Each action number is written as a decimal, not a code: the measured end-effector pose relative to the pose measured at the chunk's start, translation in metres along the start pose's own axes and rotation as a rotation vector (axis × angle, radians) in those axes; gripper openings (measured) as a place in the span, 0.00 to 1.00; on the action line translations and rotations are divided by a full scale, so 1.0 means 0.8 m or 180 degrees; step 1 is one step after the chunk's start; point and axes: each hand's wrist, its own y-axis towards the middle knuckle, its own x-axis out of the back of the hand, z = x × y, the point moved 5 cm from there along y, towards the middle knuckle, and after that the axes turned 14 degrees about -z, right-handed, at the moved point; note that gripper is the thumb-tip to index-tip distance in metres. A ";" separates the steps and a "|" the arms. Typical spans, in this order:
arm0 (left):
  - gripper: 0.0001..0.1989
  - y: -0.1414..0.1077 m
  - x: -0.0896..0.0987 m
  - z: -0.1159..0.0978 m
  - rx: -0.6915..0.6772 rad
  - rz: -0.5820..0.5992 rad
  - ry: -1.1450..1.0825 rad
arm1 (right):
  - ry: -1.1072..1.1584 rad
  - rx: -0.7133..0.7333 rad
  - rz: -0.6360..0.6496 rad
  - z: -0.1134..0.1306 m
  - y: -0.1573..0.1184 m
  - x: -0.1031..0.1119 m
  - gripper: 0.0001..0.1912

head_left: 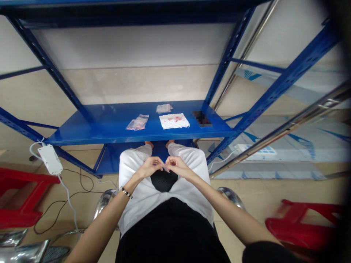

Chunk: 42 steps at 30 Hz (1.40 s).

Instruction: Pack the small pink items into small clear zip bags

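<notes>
At far left of the frame we see a red stool (19, 215), then a white power strip (50, 159) hanging by a blue shelf (104, 133). On the shelf, left of center, lies a clear bag (138, 122) of pink pieces. Below, at center frame, the left hand (151, 166) and right hand (177, 166) pinch a small pale item (165, 168) between them, too small for us to identify. Above them on the shelf, we find clear packets (163, 108), a white cloth (168, 124) bearing reddish pieces (177, 118) and, rightmost, a pixelated dark object (202, 118).
</notes>
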 end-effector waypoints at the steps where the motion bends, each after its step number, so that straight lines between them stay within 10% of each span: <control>1: 0.11 0.000 0.001 0.002 -0.0031 0.0003 0.0081 | -0.0192 0.0162 -0.0074 0.000 -0.001 -0.001 0.06; 11: 0.05 0.012 0.001 0.017 -0.0165 -0.0149 0.0766 | -0.1511 0.0700 -0.0767 0.000 -0.001 -0.008 0.05; 29: 0.05 0.002 0.018 -0.006 -0.0345 0.0000 0.0851 | -0.1323 0.0669 -0.1034 0.007 -0.009 -0.021 0.07; 42: 0.04 -0.003 0.012 0.004 -0.0511 -0.0158 0.1280 | -0.1067 0.0971 -0.0064 0.007 -0.005 -0.011 0.07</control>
